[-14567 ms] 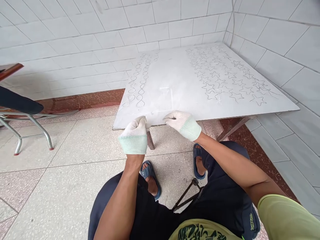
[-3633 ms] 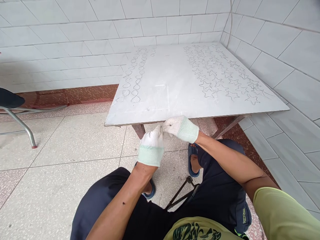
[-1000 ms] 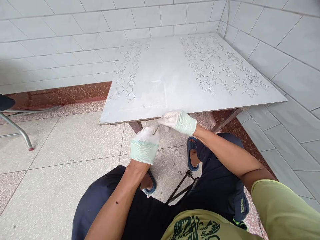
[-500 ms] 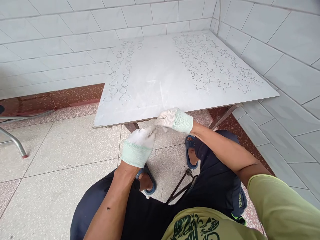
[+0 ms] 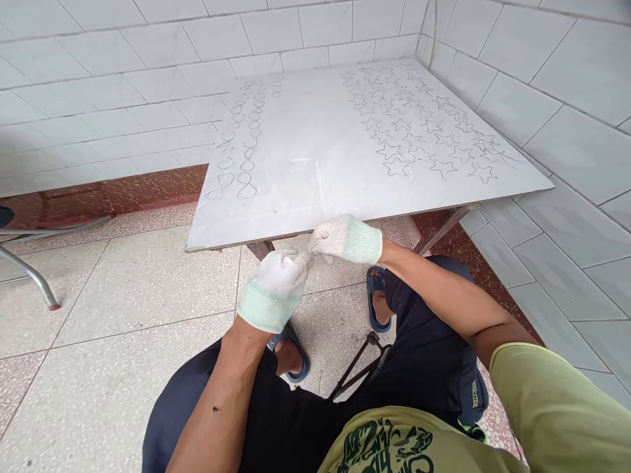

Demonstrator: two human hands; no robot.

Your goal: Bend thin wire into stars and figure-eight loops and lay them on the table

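Observation:
My left hand (image 5: 280,279), in a white knit glove with a pale green cuff, is closed in a pinch just off the table's front edge. My right hand (image 5: 345,238), gloved alike, pinches right beside it, and the fingertips of both meet. Between them is a thin wire (image 5: 308,284), of which only a faint bit shows below the fingers; the rest is hidden by the gloves. Beyond the hands, bent wire stars (image 5: 396,167) lie in rows on the right of the white tabletop (image 5: 305,190). Twisted wire figure-eight loops (image 5: 246,177) line its left side.
White tiled walls (image 5: 123,59) bound the table behind and at the right. A metal chair leg (image 5: 34,279) stands at the left. On the floor between my sandalled feet is a dark metal folding frame (image 5: 357,364).
My left hand has turned slightly, its knuckles rolling upward, while the right hand stays nearly in place. A faint bit of wire now shows below the fingers.

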